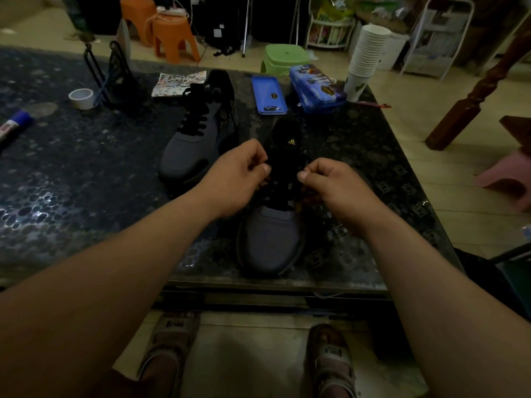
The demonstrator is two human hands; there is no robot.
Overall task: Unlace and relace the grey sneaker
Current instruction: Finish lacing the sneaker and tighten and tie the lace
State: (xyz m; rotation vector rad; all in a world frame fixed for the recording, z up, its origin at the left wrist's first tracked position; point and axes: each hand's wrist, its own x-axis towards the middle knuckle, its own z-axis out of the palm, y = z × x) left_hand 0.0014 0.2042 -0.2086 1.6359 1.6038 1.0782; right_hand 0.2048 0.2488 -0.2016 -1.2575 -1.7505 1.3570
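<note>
- Head view: left hand (235,179) and right hand (336,188) both pinch black laces (280,182) on grey sneaker (270,239)
- second sneaker (195,139) beyond left hand, on worktop (86,168)

Curled fingers (260,165) hide the black lace (280,179) ends.

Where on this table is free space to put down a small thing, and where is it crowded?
Widest bare patch: left part of the table, bordered by glue stick, tape roll and second sneaker. A narrower one: between the near sneaker and the table's right edge. Crowded: far edge, with wire stand, sticker sheet, blue tray, pencil case and paper cups.
</note>
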